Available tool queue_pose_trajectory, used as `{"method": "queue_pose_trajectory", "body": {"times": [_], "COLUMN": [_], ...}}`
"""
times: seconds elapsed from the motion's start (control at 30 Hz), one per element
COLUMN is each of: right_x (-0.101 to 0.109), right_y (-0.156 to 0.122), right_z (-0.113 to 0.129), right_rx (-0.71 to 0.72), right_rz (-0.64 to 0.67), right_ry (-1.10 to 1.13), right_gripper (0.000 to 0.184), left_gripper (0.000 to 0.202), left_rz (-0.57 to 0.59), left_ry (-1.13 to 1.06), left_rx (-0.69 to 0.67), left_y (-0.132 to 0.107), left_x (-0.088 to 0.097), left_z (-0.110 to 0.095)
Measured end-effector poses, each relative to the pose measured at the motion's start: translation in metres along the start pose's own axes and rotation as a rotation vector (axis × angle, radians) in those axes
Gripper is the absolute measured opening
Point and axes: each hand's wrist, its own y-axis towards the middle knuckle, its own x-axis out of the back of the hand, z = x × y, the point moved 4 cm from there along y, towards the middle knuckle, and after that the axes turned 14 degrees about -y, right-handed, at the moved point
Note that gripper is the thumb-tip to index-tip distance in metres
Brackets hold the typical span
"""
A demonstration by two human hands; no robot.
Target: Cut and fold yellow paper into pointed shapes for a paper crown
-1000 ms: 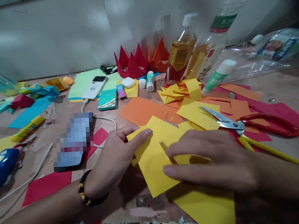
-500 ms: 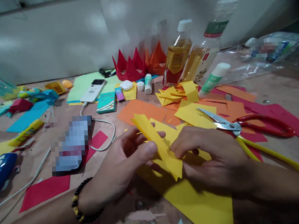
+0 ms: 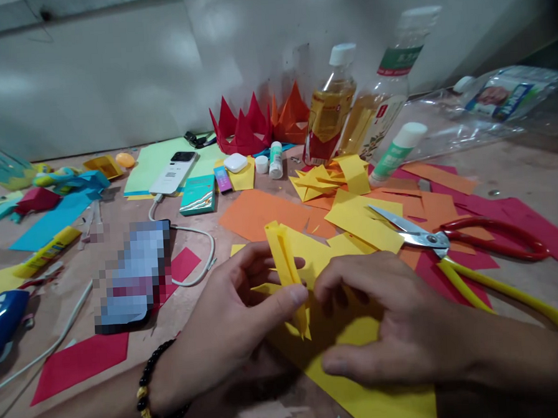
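My left hand (image 3: pixel 251 310), with a dark beaded bracelet at the wrist, pinches a narrow folded piece of yellow paper (image 3: pixel 285 258) between thumb and fingers. The piece stands nearly upright. Just to its right, my right hand (image 3: pixel 382 316) hovers with thumb and fingers apart and nothing between them. Beneath both hands lies a larger yellow sheet (image 3: pixel 392 396), partly covered by them. Scissors (image 3: pixel 433 238) with red and yellow handles lie spread to the right of my right hand.
Red (image 3: pixel 242 133) and orange paper crowns (image 3: pixel 293 121) stand by the wall, beside a drink bottle (image 3: pixel 332 106) and a glue stick (image 3: pixel 397 153). A pile of folded yellow pieces (image 3: pixel 322 182) lies nearer. On the left are a phone (image 3: pixel 135 272), white cable and red paper scraps (image 3: pixel 81 366).
My right hand has let go of the folded yellow paper and opened, its thumb moving down and left. In my left hand the folded piece has turned more upright and looks narrower.
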Motion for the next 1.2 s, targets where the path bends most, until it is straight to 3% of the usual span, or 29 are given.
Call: {"method": "queue_pose_trajectory", "body": {"times": [0.1,0.2,0.33,0.5,0.63,0.7,0.8,0.87,1.13,1.2], "right_x": [-0.006,-0.008,-0.003,0.008,0.003,-0.002,-0.006,-0.006,0.005,0.007], "right_y": [-0.001,-0.001,0.000,0.005,0.001,-0.002,-0.006,-0.006,-0.005,-0.004], "right_z": [0.001,0.001,-0.006,-0.015,-0.021,-0.022,-0.019,-0.018,-0.023,-0.022], "right_rx": [-0.022,-0.007,-0.126,-0.291,-0.322,-0.226,0.043,0.172,0.329,0.365], "right_rz": [0.037,0.009,0.026,0.014,-0.077,-0.086,-0.045,0.006,0.101,0.073], "right_ry": [-0.014,-0.042,0.030,0.066,0.087,0.045,-0.102,-0.189,-0.285,-0.332], "right_gripper": [0.023,0.010,0.018,0.029,0.018,0.020,0.062,0.078,0.075,0.069], "left_gripper": [0.044,0.034,0.023,0.030,0.039,0.039,0.038,0.037,0.039,0.040], "left_rz": [0.015,-0.001,-0.045,-0.173,-0.202,-0.197,-0.208,-0.219,-0.124,-0.084], "left_ry": [0.022,0.045,-0.011,-0.266,-0.119,-0.061,-0.035,-0.011,-0.248,-0.297], "left_rx": [0.010,0.015,0.002,0.027,0.028,0.053,0.042,0.018,0.104,0.123], "left_y": [0.000,-0.001,-0.006,-0.006,-0.002,-0.001,-0.001,-0.001,-0.003,-0.003], "left_x": [-0.002,-0.003,0.001,0.007,0.006,0.008,0.013,0.015,0.007,0.006], "left_z": [0.003,0.004,0.005,0.005,0.000,0.000,-0.001,-0.003,-0.002,0.001]}}
